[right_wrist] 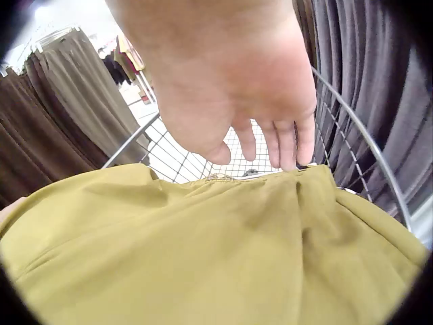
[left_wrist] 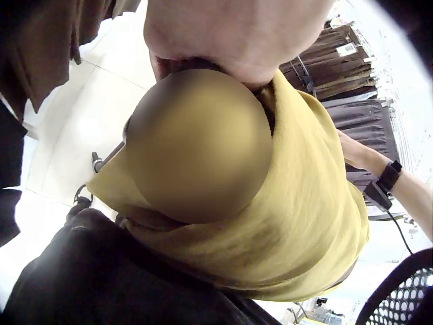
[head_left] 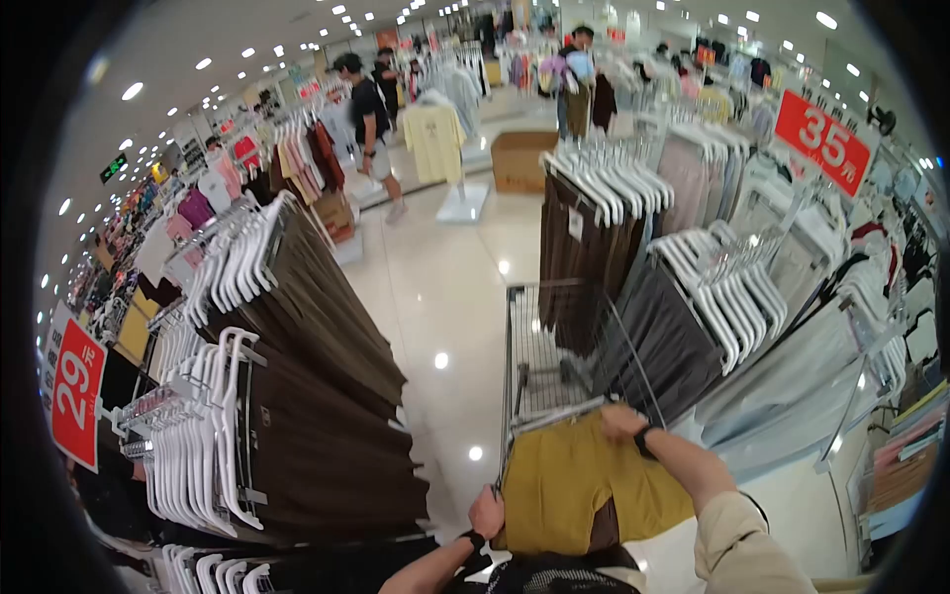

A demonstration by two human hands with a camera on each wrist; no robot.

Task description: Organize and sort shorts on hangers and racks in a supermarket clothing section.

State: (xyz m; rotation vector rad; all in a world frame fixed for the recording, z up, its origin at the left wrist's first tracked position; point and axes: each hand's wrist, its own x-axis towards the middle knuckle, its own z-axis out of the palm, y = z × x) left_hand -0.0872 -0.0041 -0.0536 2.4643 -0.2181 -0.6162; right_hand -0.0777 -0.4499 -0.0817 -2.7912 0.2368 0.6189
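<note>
Mustard-yellow trousers [head_left: 554,485] lie draped over the near end of a wire shopping cart [head_left: 511,366], waistband at the far side and legs toward me. A strip of brown cloth [head_left: 603,525] shows between the legs. My left hand [head_left: 486,512] grips the cart at its near left corner, beside the trousers; a blurred disc covers part of this in the left wrist view. My right hand [head_left: 622,423] rests at the waistband. In the right wrist view its fingers [right_wrist: 272,145] reach down fairly straight, their tips right at the waistband's edge.
Racks of brown trousers [head_left: 327,445] on white hangers stand close on the left. Brown and grey trousers [head_left: 658,337] hang close on the right. Red price signs [head_left: 823,142] stand over the racks. Ahead are a tiled aisle [head_left: 435,287], a cardboard box [head_left: 519,161] and several people.
</note>
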